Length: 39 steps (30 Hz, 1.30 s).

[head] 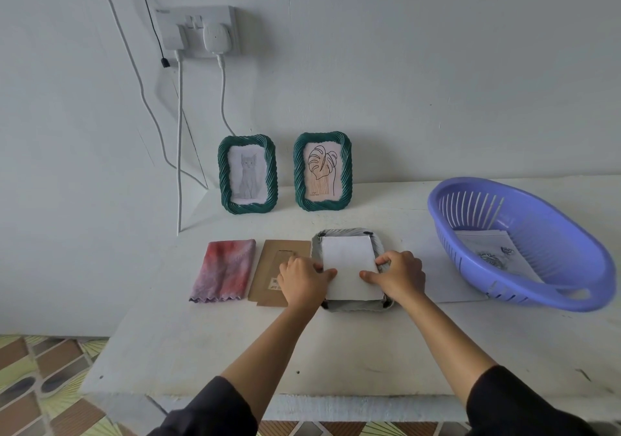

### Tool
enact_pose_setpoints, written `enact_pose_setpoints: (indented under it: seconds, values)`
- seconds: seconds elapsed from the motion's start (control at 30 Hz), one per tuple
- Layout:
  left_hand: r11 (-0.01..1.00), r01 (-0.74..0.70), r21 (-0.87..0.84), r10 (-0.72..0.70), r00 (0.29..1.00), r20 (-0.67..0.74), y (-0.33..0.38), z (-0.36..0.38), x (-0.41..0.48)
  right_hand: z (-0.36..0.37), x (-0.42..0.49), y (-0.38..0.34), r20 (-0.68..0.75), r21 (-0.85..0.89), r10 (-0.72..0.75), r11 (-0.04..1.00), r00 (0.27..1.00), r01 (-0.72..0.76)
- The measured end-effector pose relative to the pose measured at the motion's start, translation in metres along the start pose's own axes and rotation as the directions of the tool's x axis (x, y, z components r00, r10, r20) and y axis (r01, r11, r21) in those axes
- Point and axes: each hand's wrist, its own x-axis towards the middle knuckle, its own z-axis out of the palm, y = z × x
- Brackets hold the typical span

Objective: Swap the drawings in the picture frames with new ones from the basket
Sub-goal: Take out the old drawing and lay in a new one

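While white sheet lies on face-down frame, near centre of table, left hand and right hand pinch its side edges, thumbs on top. Square corners inside rim before pressing flat; brown backing board lies just left.

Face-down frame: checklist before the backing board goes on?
1. White sheet lies within the rim of the face-down frame: ok.
2. Drawing side faces down: cannot tell, only a blank side shows.
3. Left hand and right hand steady the sheet, thumbs on it: ok.
4. Backing board lies flat just left of the frame, within reach: ok.
5. Black corner tabs turned clear of the opening: cannot tell.
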Motion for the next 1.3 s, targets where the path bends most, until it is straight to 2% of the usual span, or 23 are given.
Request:
enact_pose_setpoints:
  seconds: [0.7, 0.77, 0.83, 1.0, 1.17, 1.23, 1.3]
  values:
    - [0.995, 0.032, -0.094, -0.034, 0.999, -0.021, -0.001, 0.002, 0.012, 0.003, 0.004, 0.006, -0.043, 0.036, -0.031, 0.999, 0.999, 0.032]
    - [0.992, 0.046, -0.121, -0.048, 0.999, -0.011, 0.0, 0.002, 0.012, 0.003, 0.005, 0.007, -0.042, 0.029, -0.034, 0.999, 0.999, 0.035]
    - [0.974, 0.054, -0.22, -0.056, 0.998, -0.003, 0.002, -0.002, 0.014, 0.004, 0.006, 0.008, -0.038, 0.015, -0.048, 0.999, 0.998, 0.049]
    - [0.826, 0.044, -0.563, -0.048, 0.999, 0.007, 0.01, -0.028, 0.02, 0.003, 0.006, 0.01, -0.022, 0.011, -0.084, 0.996, 0.996, 0.084]
    - [0.532, 0.133, -0.836, -0.049, 0.991, 0.126, 0.017, -0.054, 0.025, -0.001, 0.0, 0.006, -0.001, 0.006, -0.095, 0.996, 0.996, 0.095]
    - [0.459, 0.161, -0.874, -0.025, 0.985, 0.168, 0.021, -0.06, 0.023, -0.016, -0.004, 0.001, -0.072, -0.013, -0.166, 0.986, 0.984, 0.165]
    - [0.461, 0.183, -0.868, 0.007, 0.978, 0.21, 0.028, -0.063, 0.017, -0.045, -0.01, -0.007, -0.25, 0.023, -0.257, 0.962, 0.934, 0.272]
